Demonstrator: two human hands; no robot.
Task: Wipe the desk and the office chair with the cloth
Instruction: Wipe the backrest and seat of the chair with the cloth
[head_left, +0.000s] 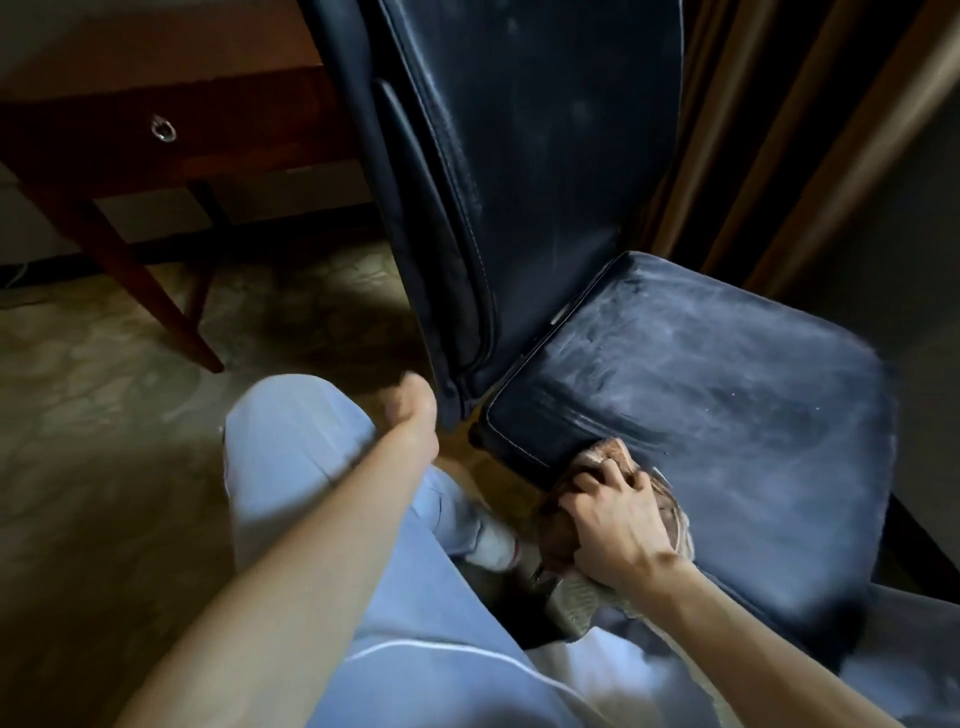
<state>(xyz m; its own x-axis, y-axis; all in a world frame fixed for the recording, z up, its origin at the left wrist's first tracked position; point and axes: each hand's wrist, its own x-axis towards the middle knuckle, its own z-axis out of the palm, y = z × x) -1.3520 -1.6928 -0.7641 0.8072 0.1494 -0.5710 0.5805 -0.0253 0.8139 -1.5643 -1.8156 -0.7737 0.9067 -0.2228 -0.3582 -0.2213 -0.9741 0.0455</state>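
The cloth was bunched on the near edge of the office chair, at the side of the seat closest to you. Your right hand lay on top of it, fingers curled over the folds and pressing them into the dark blue upholstery. Part of the cloth hung off the edge below your wrist.

From that hand, most of the seat lay ahead and to the right. A pale, dusty film with streaks covered that stretch, while a darker patch showed just beyond the cloth, toward the gap under the backrest. So the stroke to come would likely have run away from you and rightward, along the seat toward its far corner. The right hand was the one placed for it. The backrest rose on the left, tilted across the view, and it carried pale smears too, so it probably wanted wiping as well.

Your left hand was at the bottom corner of the backrest, touching or just beside its edge. It was blurred and its fingers were hidden, so I cannot tell whether it gripped the chair or merely rested there. Your trouser leg was below it, over the floor.

The wooden surface stood well apart at the upper left, with a ring pull on its drawer. A curtain hung behind the chair.
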